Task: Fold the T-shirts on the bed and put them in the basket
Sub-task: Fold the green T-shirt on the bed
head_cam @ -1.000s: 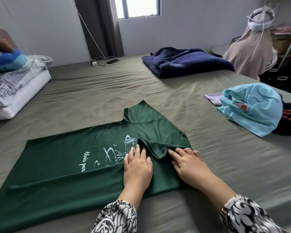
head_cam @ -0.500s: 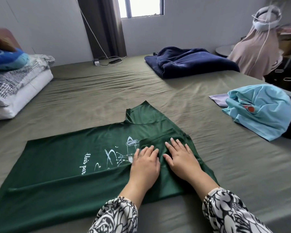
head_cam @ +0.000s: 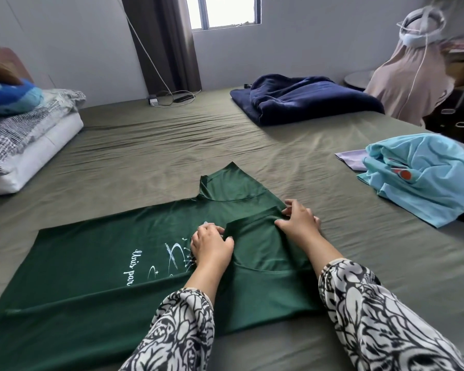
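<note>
Your left hand (head_cam: pixel 212 243) pinches the green shirt (head_cam: pixel 91 263) at its folded edge; your right hand (head_cam: pixel 299 220) grips the fold near the collar.

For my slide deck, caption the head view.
Both hands grip a fold in a green T-shirt on the bed.

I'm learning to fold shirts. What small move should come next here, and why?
Probably smooth the folded-in sleeve flat. Both hands, left hand and right hand, grip the green T-shirt at that fold's edge, and the far sleeve still lies spread out on the bed.
</note>
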